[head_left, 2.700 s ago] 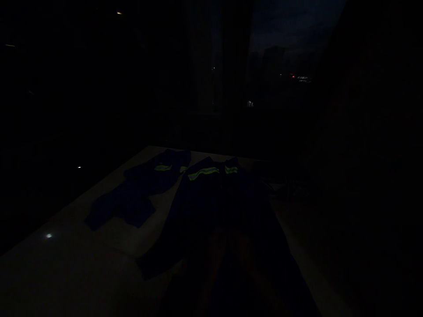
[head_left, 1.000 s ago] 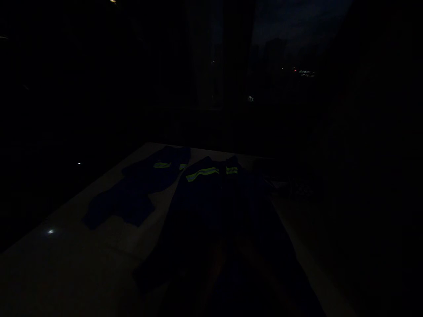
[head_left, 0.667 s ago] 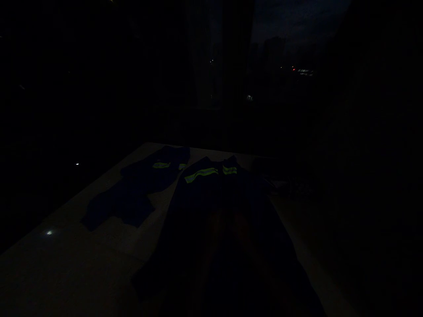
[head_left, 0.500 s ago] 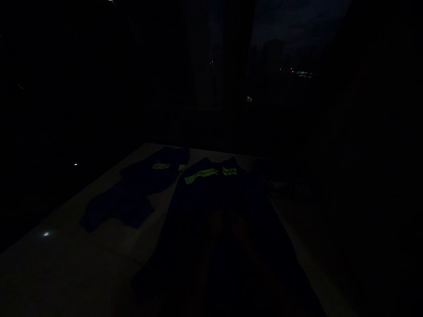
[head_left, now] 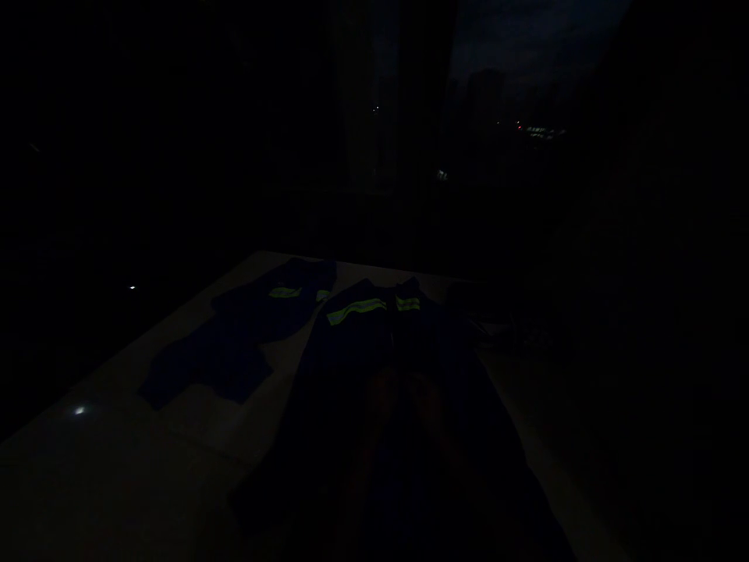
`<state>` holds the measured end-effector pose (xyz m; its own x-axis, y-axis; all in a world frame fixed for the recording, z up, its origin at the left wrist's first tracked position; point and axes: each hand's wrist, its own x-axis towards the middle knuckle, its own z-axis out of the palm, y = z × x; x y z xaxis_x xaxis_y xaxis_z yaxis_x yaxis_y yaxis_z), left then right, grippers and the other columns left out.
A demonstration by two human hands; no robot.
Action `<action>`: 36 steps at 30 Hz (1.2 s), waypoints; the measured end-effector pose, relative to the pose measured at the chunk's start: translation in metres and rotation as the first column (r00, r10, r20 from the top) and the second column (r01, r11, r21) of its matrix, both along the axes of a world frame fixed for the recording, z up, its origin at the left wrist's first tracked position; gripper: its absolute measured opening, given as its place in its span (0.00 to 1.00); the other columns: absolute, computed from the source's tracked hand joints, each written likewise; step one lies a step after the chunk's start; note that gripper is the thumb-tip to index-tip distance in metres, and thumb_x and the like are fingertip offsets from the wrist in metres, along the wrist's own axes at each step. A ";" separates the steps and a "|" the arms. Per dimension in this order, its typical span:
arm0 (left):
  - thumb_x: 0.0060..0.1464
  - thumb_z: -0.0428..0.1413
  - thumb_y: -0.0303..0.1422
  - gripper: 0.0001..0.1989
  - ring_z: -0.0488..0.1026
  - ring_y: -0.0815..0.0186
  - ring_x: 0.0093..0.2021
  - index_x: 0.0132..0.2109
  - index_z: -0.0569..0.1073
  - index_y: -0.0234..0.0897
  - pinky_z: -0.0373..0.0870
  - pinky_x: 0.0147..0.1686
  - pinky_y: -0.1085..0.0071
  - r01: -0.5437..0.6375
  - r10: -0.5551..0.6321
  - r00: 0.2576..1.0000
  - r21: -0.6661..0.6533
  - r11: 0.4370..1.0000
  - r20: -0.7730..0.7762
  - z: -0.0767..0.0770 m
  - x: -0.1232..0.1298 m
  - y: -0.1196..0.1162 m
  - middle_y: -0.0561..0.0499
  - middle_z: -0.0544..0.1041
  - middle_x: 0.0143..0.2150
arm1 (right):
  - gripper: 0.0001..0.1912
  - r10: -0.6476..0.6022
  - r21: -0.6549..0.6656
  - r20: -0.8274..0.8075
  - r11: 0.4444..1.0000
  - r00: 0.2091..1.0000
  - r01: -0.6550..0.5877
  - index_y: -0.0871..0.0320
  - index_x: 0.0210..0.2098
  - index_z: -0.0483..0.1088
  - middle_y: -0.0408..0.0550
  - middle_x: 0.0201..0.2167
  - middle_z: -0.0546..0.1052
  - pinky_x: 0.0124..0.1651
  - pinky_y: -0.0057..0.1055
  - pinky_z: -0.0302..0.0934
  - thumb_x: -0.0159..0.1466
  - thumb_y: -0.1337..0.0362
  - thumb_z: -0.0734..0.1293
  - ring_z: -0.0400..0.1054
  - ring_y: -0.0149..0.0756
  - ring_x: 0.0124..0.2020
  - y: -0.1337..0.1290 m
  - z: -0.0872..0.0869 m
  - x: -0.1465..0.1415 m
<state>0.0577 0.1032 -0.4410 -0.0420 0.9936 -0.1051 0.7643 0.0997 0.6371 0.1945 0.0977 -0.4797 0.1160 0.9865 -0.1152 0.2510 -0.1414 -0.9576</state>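
Observation:
In near darkness, a dark blue work jacket (head_left: 336,355) with yellow-green reflective strips lies spread out in front of me. My left hand (head_left: 382,390) is a faint shape over its middle, just below the chest strips. Close beside it on the right is my right hand (head_left: 426,396), also over the jacket front. Both hands seem to touch the cloth near the jacket's centre line. Their fingers are lost in the dark, so I cannot make out whether they grip the fabric.
A second dark blue garment (head_left: 239,336) with similar strips lies crumpled to the left. Both rest on a pale tabletop (head_left: 169,453) with a small bright reflection at its left. A dark, unclear object (head_left: 497,336) lies right of the jacket. Distant lights show through a window (head_left: 538,94).
The view has shifted very slightly. Both hands stay in nearly the same place over the jacket front, and the garments lie as before.

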 end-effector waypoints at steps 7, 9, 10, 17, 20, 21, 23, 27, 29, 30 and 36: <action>0.63 0.44 0.33 0.15 0.76 0.62 0.46 0.44 0.76 0.37 0.70 0.48 0.66 -0.043 0.038 0.997 0.078 0.996 0.069 0.003 0.007 -0.005 0.43 0.80 0.46 | 0.25 0.111 0.045 0.103 0.992 0.988 -0.117 0.60 0.46 0.78 0.57 0.43 0.82 0.49 0.40 0.70 0.61 0.49 0.60 0.77 0.44 0.43 -0.002 0.013 0.004; 0.63 0.45 0.32 0.15 0.76 0.61 0.47 0.44 0.76 0.37 0.70 0.49 0.65 -0.043 0.034 0.995 0.094 0.995 0.093 0.003 0.008 -0.006 0.42 0.80 0.46 | 0.25 0.142 0.060 0.136 0.987 0.980 -0.151 0.59 0.46 0.78 0.56 0.45 0.81 0.52 0.40 0.68 0.61 0.50 0.60 0.76 0.44 0.46 -0.002 0.014 0.004; 0.62 0.45 0.32 0.15 0.76 0.61 0.47 0.44 0.77 0.37 0.70 0.50 0.64 -0.040 0.029 0.994 0.099 0.994 0.108 0.003 0.008 -0.007 0.42 0.80 0.46 | 0.24 0.150 0.061 0.152 0.985 0.977 -0.161 0.59 0.47 0.78 0.56 0.46 0.81 0.54 0.41 0.68 0.62 0.51 0.60 0.76 0.44 0.46 -0.002 0.015 0.004; 0.61 0.47 0.36 0.16 0.79 0.61 0.44 0.45 0.77 0.36 0.74 0.47 0.64 -0.056 0.032 0.965 0.086 0.995 0.259 -0.005 0.005 -0.009 0.43 0.82 0.43 | 0.25 0.175 0.021 0.194 0.983 0.965 -0.182 0.61 0.48 0.77 0.59 0.47 0.81 0.54 0.42 0.68 0.62 0.53 0.60 0.76 0.46 0.47 -0.001 0.016 0.006; 0.60 0.47 0.37 0.16 0.79 0.61 0.45 0.44 0.77 0.36 0.74 0.48 0.65 -0.068 0.041 0.948 0.078 0.995 0.315 -0.012 0.002 -0.008 0.43 0.82 0.44 | 0.24 0.188 0.006 0.174 0.981 0.967 -0.192 0.60 0.47 0.77 0.56 0.44 0.82 0.49 0.38 0.70 0.63 0.53 0.59 0.77 0.43 0.44 -0.001 0.014 0.005; 0.60 0.47 0.37 0.16 0.79 0.61 0.46 0.45 0.77 0.36 0.74 0.49 0.64 -0.075 0.047 0.944 0.074 0.994 0.327 -0.013 0.001 -0.008 0.43 0.82 0.45 | 0.23 0.188 -0.001 0.168 0.982 0.968 -0.190 0.60 0.46 0.77 0.56 0.43 0.82 0.48 0.37 0.71 0.63 0.53 0.59 0.77 0.42 0.43 0.000 0.013 0.004; 0.59 0.48 0.37 0.17 0.79 0.60 0.47 0.46 0.77 0.35 0.73 0.49 0.64 -0.087 0.060 0.935 0.062 0.994 0.350 -0.016 0.000 -0.009 0.42 0.82 0.47 | 0.22 0.183 -0.019 0.163 0.983 0.970 -0.183 0.59 0.46 0.77 0.55 0.43 0.82 0.47 0.36 0.71 0.64 0.54 0.59 0.77 0.41 0.43 0.001 0.012 0.002; 0.58 0.49 0.39 0.17 0.79 0.60 0.44 0.46 0.78 0.36 0.74 0.46 0.64 -0.097 0.073 0.926 0.044 0.994 0.370 -0.014 0.000 -0.012 0.44 0.83 0.45 | 0.19 0.202 -0.052 0.182 0.979 0.962 -0.196 0.58 0.44 0.75 0.55 0.41 0.82 0.44 0.34 0.70 0.64 0.56 0.58 0.77 0.39 0.42 0.003 0.010 -0.003; 0.58 0.49 0.39 0.16 0.79 0.61 0.42 0.44 0.78 0.38 0.74 0.45 0.64 -0.099 0.073 0.926 0.053 0.994 0.371 -0.013 0.001 -0.013 0.46 0.83 0.42 | 0.17 0.221 -0.061 0.200 0.975 0.954 -0.213 0.58 0.43 0.74 0.55 0.40 0.81 0.44 0.33 0.70 0.63 0.57 0.60 0.76 0.39 0.41 0.002 0.013 -0.004; 0.58 0.49 0.38 0.15 0.79 0.61 0.41 0.43 0.78 0.39 0.74 0.45 0.64 -0.100 0.072 0.925 0.055 0.993 0.374 -0.013 0.002 -0.012 0.46 0.83 0.41 | 0.16 0.233 -0.064 0.207 0.972 0.950 -0.224 0.58 0.44 0.73 0.55 0.40 0.81 0.44 0.33 0.69 0.63 0.57 0.60 0.76 0.39 0.41 0.001 0.014 -0.004; 0.56 0.50 0.40 0.17 0.78 0.59 0.49 0.44 0.77 0.36 0.72 0.52 0.62 -0.144 0.113 0.884 0.034 0.989 0.453 -0.021 0.000 -0.009 0.41 0.81 0.48 | 0.24 0.315 -0.051 0.173 0.949 0.933 -0.311 0.58 0.56 0.66 0.56 0.52 0.77 0.52 0.34 0.68 0.65 0.54 0.59 0.74 0.38 0.50 -0.008 0.020 0.004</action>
